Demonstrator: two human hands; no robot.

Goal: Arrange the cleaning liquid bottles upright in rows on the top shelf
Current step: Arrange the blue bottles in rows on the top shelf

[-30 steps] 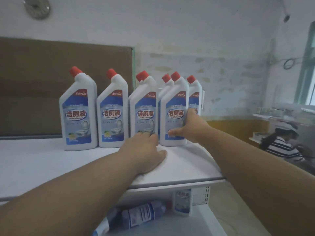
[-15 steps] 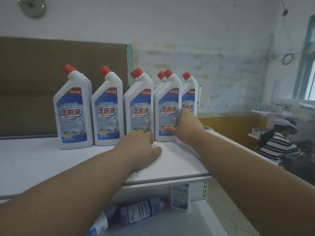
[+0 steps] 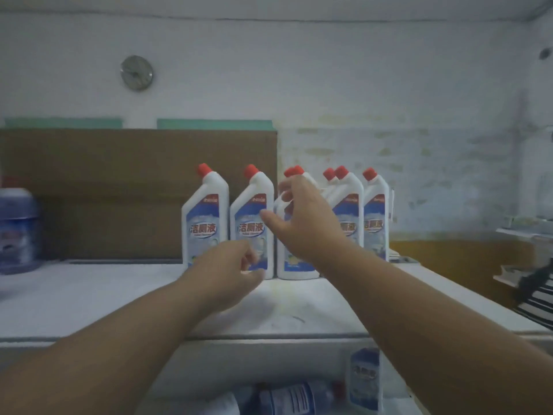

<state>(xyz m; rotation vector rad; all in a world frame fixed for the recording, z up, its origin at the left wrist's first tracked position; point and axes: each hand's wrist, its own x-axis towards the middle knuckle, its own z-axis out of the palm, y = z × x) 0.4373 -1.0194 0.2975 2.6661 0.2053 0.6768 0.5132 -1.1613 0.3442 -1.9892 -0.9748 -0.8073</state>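
Note:
Several white cleaning liquid bottles with red caps stand upright in rows on the white top shelf (image 3: 89, 298). The front row runs from the leftmost bottle (image 3: 206, 217) past a second bottle (image 3: 253, 205) and a third bottle (image 3: 294, 268) to two more on the right (image 3: 348, 205) (image 3: 375, 217). My right hand (image 3: 302, 220) hovers with fingers spread in front of the third bottle's neck and hides most of it. My left hand (image 3: 230, 268) hangs loosely curled and holds nothing, just above the shelf in front of the second bottle.
A blue tub (image 3: 18, 229) stands at the shelf's far left. A brown board (image 3: 119, 190) leans against the wall behind. On the lower shelf a blue bottle (image 3: 293, 396) lies on its side beside an upright white bottle (image 3: 363, 375). A person in a striped shirt (image 3: 535, 301) is at the right.
My left hand has lifted off the shelf surface. My right hand has let go of the bottle it held low on the right and risen to the third bottle's neck. The view has shifted left.

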